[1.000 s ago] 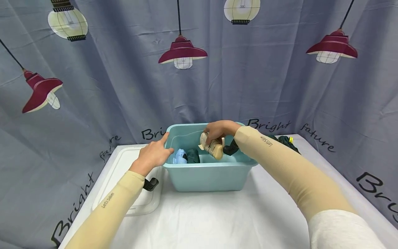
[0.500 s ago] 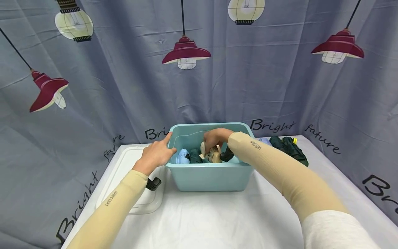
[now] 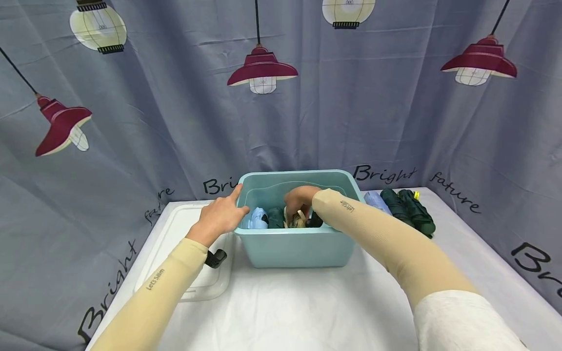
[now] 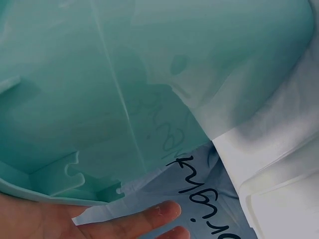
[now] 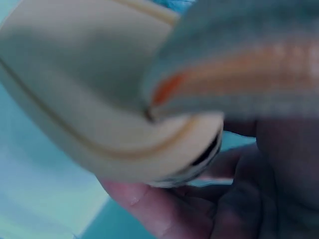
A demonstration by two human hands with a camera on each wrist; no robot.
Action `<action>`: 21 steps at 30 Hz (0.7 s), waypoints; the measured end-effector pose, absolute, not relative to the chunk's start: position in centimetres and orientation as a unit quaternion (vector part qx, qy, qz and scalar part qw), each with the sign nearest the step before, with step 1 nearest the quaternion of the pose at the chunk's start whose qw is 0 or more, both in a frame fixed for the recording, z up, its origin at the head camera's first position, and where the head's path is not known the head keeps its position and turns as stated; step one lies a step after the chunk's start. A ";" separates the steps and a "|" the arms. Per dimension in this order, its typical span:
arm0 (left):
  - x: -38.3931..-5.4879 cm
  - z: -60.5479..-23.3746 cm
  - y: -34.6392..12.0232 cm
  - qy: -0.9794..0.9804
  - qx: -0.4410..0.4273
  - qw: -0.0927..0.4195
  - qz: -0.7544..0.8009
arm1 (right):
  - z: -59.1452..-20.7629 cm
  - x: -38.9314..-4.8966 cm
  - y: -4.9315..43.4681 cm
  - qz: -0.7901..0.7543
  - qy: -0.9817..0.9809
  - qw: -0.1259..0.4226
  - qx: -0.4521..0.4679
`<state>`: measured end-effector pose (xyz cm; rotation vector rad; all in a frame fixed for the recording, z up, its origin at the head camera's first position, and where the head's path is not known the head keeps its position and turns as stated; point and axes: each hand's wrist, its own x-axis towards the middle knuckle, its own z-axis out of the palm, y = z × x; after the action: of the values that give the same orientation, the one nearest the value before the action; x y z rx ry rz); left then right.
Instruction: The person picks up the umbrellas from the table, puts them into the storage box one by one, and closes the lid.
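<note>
While the left hand (image 3: 223, 215) rests on the rim of the teal bin (image 3: 295, 249) with its fingers extended, the right hand (image 3: 299, 200) grips a beige bundle (image 5: 94, 94) inside the bin. Rounded and cream-coloured, the bundle carries a thin tan line curving across it and a black-and-white patch near the fingers. Left of it sit a dark green bundle (image 3: 275, 218) and a light blue bundle (image 3: 257, 219).
</note>
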<state>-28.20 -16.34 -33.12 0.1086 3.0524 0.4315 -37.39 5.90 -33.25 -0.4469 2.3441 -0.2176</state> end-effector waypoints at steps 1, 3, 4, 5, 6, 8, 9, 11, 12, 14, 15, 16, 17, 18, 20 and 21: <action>-28.2 -33.0 -16.4 0.989 0.035 0.028 0.138 | -33.3 -37.3 5.8 -0.084 0.912 0.361 -0.176; -28.2 -33.0 -16.4 0.990 0.034 0.027 0.134 | -33.3 -37.0 5.7 -0.080 0.915 0.352 -0.180; -28.2 -33.0 -16.4 0.990 0.034 0.027 0.134 | -33.3 -36.9 5.7 -0.079 0.916 0.349 -0.181; -28.2 -33.0 -16.4 0.990 0.035 0.026 0.132 | -33.2 -36.8 5.6 -0.077 0.917 0.348 -0.182; -28.2 -32.9 -16.5 0.990 0.036 0.027 0.132 | -33.2 -36.7 5.6 -0.076 0.917 0.347 -0.182; -28.2 -33.0 -16.5 0.990 0.036 0.028 0.132 | -33.3 -36.7 5.5 -0.072 0.916 0.348 -0.183; -28.2 -32.9 -16.5 0.990 0.036 0.028 0.132 | -33.3 -36.7 5.5 -0.073 0.915 0.352 -0.185; -28.3 -32.8 -16.6 0.990 0.035 0.027 0.134 | -33.3 -36.7 5.4 -0.076 0.913 0.355 -0.187; -28.3 -32.7 -16.7 0.990 0.033 0.026 0.135 | -33.3 -36.7 5.4 -0.079 0.912 0.355 -0.189; -28.3 -32.6 -16.7 0.990 0.031 0.022 0.135 | -33.2 -36.8 5.3 -0.087 0.908 0.361 -0.194; -28.3 -32.6 -16.7 0.990 0.031 0.022 0.136 | -33.2 -36.8 5.4 -0.096 0.905 0.367 -0.193; -28.3 -32.6 -16.7 0.990 0.031 0.023 0.136 | -33.3 -36.8 5.4 -0.110 0.902 0.373 -0.189; -28.2 -32.7 -16.7 0.990 0.032 0.023 0.135 | -33.3 -36.8 5.5 -0.125 0.897 0.381 -0.184; -28.2 -32.8 -16.6 0.990 0.034 0.024 0.134 | -33.4 -36.9 5.6 -0.141 0.892 0.392 -0.177; -28.2 -32.9 -16.6 0.990 0.036 0.024 0.134 | -33.5 -37.0 5.7 -0.171 0.881 0.411 -0.163; -28.2 -32.9 -16.5 0.990 0.037 0.023 0.136 | -33.5 -37.1 5.8 -0.185 0.876 0.417 -0.156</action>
<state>-28.21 -16.54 -32.92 0.1134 3.0643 0.4207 -37.08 5.79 -33.48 -0.3913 2.1991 -0.4631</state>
